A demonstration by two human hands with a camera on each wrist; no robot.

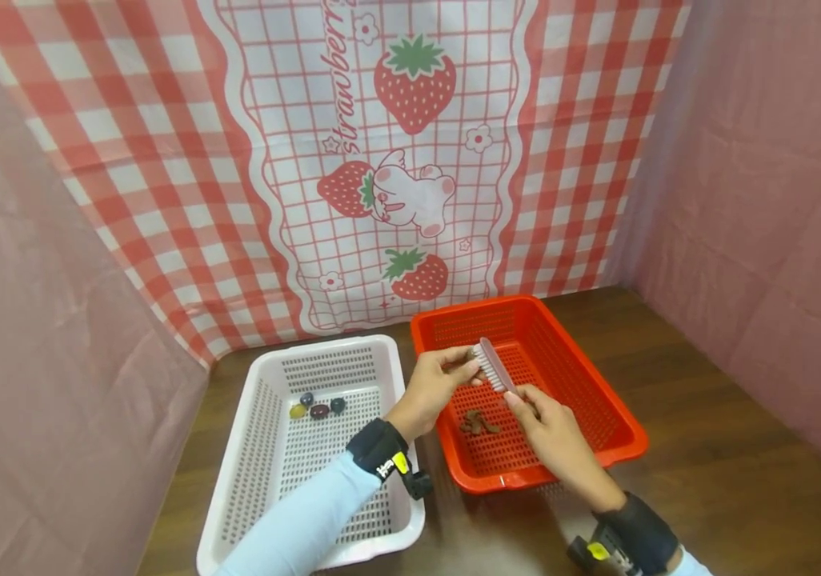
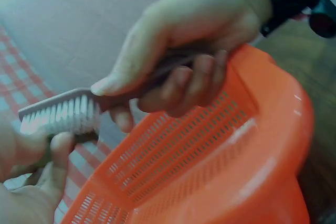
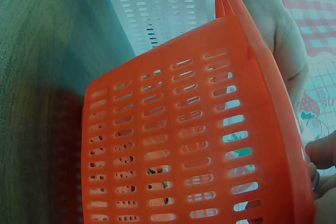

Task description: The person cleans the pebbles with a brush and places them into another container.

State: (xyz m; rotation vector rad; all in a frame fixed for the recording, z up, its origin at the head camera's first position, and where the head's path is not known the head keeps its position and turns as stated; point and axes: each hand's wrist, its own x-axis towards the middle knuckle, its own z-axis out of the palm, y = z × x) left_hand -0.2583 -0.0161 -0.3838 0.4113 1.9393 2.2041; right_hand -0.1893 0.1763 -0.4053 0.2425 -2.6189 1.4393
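My right hand (image 1: 553, 432) grips the handle of a pinkish brush (image 1: 498, 366) with white bristles, over the red basket (image 1: 622, 436). In the left wrist view, the right hand (image 2: 194, 40) curls its fingers round that handle, thumb near the brush head. My left hand (image 1: 430, 388) pinches a small dark piece (image 2: 88, 136) against the bristles; fingers hide most of it, so its kind is unclear. Below both hands, several brown pieces (image 1: 478, 422) lie in the red basket. In the right wrist view, the basket wall (image 3: 157, 129) hides most of the work.
Left of the red basket stands a white basket (image 1: 238, 448) holding several smooth, shiny stones (image 1: 319, 411), among them a yellow one. Both rest on a dark wooden table (image 1: 727, 432). A checkered strawberry cloth (image 1: 569, 144) hangs behind, with pink cloths at the sides.
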